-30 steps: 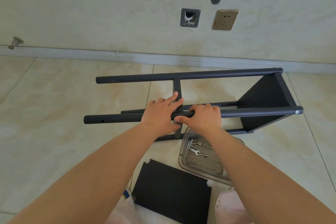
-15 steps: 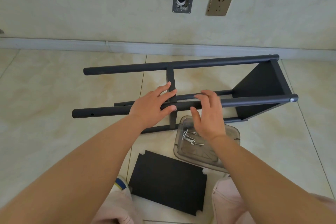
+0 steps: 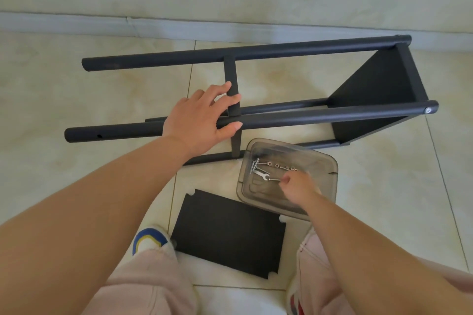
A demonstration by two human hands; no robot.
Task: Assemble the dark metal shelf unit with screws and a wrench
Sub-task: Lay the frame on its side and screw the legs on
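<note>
Left hand on the shelf frame, right hand in the parts tray.

The left hand [image 3: 202, 117] lies over the near tube [image 3: 320, 116] of the frame [image 3: 378, 84], fingers loosely wrapped round it where the crossbar [image 3: 231, 71] meets it. The right hand [image 3: 298, 186] reaches into the clear tray [image 3: 325, 163], fingertips pinching a screw [image 3: 274, 179] just beside the wrench [image 3: 262, 174]; more screws and washers [image 3: 277, 166] lie along the tray's far edge. The frame lies on its side on the tiled floor [image 3: 76, 100], 1 panel fitted at its right end, the tray touching its near rail. A loose panel [image 3: 227, 235] lies flat near the person's knees, beside a shoe [image 3: 148, 239].
</note>
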